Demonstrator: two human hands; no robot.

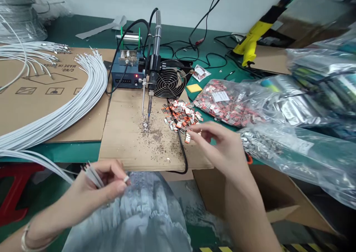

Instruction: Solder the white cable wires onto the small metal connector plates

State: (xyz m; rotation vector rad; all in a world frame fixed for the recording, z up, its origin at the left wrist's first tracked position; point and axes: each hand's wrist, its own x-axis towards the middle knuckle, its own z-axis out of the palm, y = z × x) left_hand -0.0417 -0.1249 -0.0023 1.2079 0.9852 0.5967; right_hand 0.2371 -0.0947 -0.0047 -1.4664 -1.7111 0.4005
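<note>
My left hand (102,185), low at the left, is closed around several white cables (94,176) with stripped ends. Its thumb and index finger pinch one white cable end (126,179). At the right, my right hand (219,144) has thumb and index finger together on a USB connector (188,138) with an orange part. That connector is at the near edge of a pile of loose orange-and-metal USB connectors (182,115). A soldering iron (151,85) is clamped upright, tip down, beside a thin metal tube, over solder bits on the cardboard sheet (125,144).
Behind the iron are a blue soldering unit (126,76), a solder reel (130,38) and a black fan (169,79). A thick bundle of white cables (75,111) lies left. Bags of connectors (228,103) and a yellow glue gun (253,40) are right. A black cord (182,152) crosses the cardboard.
</note>
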